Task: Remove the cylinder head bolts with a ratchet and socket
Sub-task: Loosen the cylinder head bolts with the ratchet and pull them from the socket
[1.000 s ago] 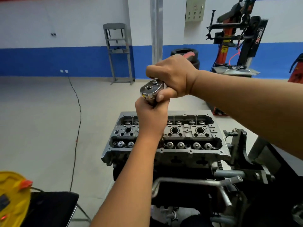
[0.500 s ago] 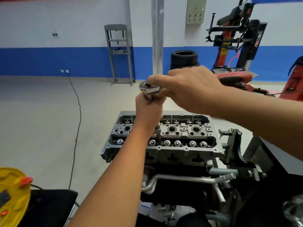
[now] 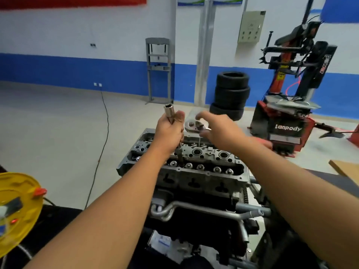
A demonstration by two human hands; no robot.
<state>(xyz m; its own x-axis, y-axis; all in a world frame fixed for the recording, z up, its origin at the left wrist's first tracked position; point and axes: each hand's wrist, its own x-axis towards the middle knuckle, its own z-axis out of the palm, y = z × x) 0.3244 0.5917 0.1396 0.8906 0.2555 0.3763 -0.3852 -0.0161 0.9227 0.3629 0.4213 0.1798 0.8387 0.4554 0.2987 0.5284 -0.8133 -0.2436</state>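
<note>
Over the cylinder head [image 3: 194, 162], the left hand [image 3: 171, 131] has its grip clamped round the long extension bar [image 3: 169, 114], holding it upright with its lower end down among the head bolts [image 3: 200, 167] near the front edge, likely to keep it seated on one bolt. Just beside it, apart from the bar's open top, the right hand [image 3: 217, 129] pinches the ratchet [image 3: 192, 126] head, blurred, probably to refit it.

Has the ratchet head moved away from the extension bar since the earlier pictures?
Yes. The ratchet, held by the right hand, now sits off to the right of the extension bar, which the left hand holds upright over the cylinder head.
</note>
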